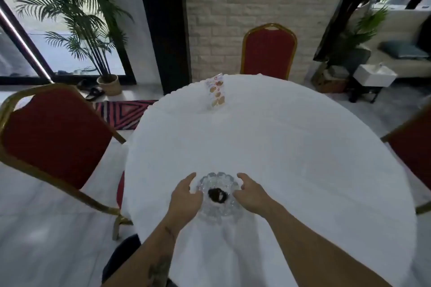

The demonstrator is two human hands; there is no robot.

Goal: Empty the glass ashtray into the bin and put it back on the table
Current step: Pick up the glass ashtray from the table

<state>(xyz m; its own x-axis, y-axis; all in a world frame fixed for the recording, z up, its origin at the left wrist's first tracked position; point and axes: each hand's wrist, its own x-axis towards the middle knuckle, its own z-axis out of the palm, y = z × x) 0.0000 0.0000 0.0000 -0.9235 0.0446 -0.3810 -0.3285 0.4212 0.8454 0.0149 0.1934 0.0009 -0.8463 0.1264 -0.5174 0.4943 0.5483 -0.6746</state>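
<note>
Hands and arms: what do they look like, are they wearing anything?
Both arms are bare, with no sleeves, gloves, watch or rings visible. The left hand has dark tattoo marks on its forearm, near the wrist and lower down. The right hand has a plain, unmarked forearm.

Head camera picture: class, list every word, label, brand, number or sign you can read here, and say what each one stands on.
No text can be read anywhere in this picture.
The upright menu card on the white table: coloured pictures and small print, too blurred to read.
The glass ashtray between the left hand and right hand: no marking visible.
The red chairs: no label visible.
</note>
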